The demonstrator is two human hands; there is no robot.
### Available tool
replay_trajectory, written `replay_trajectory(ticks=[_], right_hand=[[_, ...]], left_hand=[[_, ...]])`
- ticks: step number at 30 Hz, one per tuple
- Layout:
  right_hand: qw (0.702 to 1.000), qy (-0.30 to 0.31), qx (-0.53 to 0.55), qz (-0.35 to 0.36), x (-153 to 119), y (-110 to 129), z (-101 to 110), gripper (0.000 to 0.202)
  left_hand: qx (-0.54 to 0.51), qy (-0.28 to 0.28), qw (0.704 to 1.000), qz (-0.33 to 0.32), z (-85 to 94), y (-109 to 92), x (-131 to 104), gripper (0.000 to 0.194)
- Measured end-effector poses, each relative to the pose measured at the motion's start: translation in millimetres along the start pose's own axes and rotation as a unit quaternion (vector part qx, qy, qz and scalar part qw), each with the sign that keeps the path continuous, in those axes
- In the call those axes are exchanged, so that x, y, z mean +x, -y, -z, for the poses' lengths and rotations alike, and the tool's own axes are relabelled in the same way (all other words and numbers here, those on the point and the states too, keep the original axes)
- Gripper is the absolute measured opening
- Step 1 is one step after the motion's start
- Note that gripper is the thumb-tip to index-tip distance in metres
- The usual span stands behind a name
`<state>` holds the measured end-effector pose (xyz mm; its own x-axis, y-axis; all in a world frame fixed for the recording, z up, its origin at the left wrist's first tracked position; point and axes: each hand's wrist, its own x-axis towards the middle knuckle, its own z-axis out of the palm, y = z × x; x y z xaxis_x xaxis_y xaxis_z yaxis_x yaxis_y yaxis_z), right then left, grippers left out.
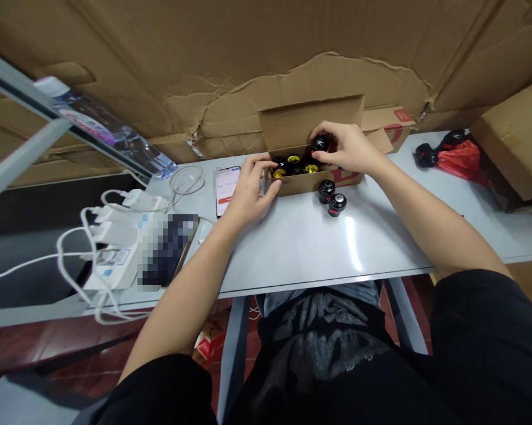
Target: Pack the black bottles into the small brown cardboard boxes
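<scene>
A small open cardboard box point(301, 185) stands near the back of the table, its lid flap point(312, 121) raised. Inside sit several black round knob-like parts, some showing a yellow ring point(311, 169). My left hand point(253, 188) grips the box's left end, fingers over the rim and thumb at the front corner. My right hand point(343, 144) is closed around a black knob-like part point(320, 143), held over the box's right side. Two similar parts, a plain black one point(326, 190) and one with a silver centre point(337, 203), stand side by side just in front of the box.
Left of the box lies a lit phone point(227, 192); nearer me are a pixelated dark object point(166, 251) and a power strip point(119, 260) with white cables. A water bottle point(110, 133) leans behind a metal rail. More black parts point(426, 154) and a red bag point(460, 160) lie right.
</scene>
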<state>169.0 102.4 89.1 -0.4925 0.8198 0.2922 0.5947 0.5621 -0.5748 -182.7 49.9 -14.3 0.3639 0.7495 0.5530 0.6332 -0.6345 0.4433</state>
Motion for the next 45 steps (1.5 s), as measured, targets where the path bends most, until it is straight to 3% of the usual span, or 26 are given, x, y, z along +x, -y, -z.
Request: replay_trajectory(ticks=[8, 18, 24, 31, 38, 45], right_hand=[[0.999, -0.018, -0.047, 0.021, 4, -5, -5, 0.035], [0.995, 0.020, -0.095, -0.026, -3, 19, 5, 0.036], [0.997, 0.007, -0.073, -0.011, 0, 6, 3, 0.044], [0.999, 0.016, -0.045, 0.012, 3, -13, -4, 0.045], [0.998, 0.043, -0.041, 0.016, 4, -13, -7, 0.031], [0.996, 0.057, -0.064, -0.004, 5, -19, -12, 0.039]], left_hand=[[-0.009, -0.030, 0.999, -0.025, -6.3, 6, -1, 0.052], [-0.007, -0.007, 1.000, -0.012, -0.3, 0, 1, 0.055], [-0.004, 0.014, 1.000, 0.021, 2.8, -5, 4, 0.060], [-0.011, 0.008, 1.000, 0.011, 0.9, -5, 5, 0.053], [-0.018, 0.018, 0.999, 0.024, 2.3, -9, 5, 0.054], [-0.027, 0.021, 0.999, 0.042, 3.1, -11, 6, 0.059]])
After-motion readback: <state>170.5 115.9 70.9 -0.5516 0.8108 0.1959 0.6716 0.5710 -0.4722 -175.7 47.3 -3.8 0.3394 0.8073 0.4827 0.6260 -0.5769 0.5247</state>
